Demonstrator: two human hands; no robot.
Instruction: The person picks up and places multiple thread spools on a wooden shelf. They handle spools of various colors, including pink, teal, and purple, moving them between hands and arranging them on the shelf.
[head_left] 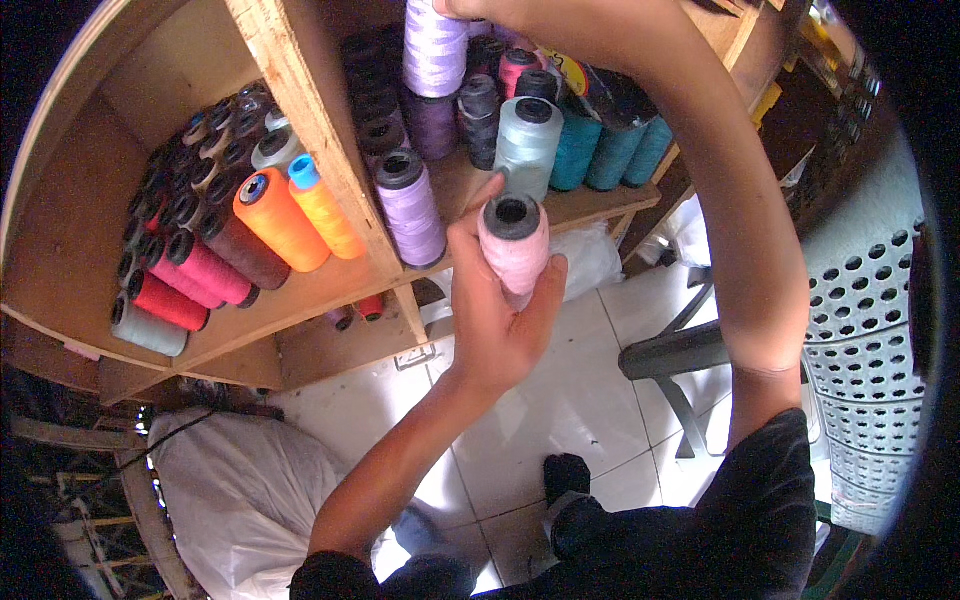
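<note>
A: Left hand [497,335] in plain view: thumb on one side, fingers round the other, closed snugly on the pink spool [516,252]!

B: And that spool is held out in front of the shelf [605,207], with the tiled floor [570,410] showing below.

A: So a slack thumb could let it slip, and I'd expect it to roll on landing.

B: Up top, the right hand [482,8] is at the lilac spool [436,60], but the frame cuts it off. How far its fingers open, or whether they have hold, I can't tell.

A: A dark purple spool [433,128] shows just beneath. If the two are stacked, a sideways knock could topple them.

B: And the left forefinger points close to the pale blue spool [527,145]! Touching? Can't tell. A careless wrist swing could shove it into the teal spools [575,155].
</note>
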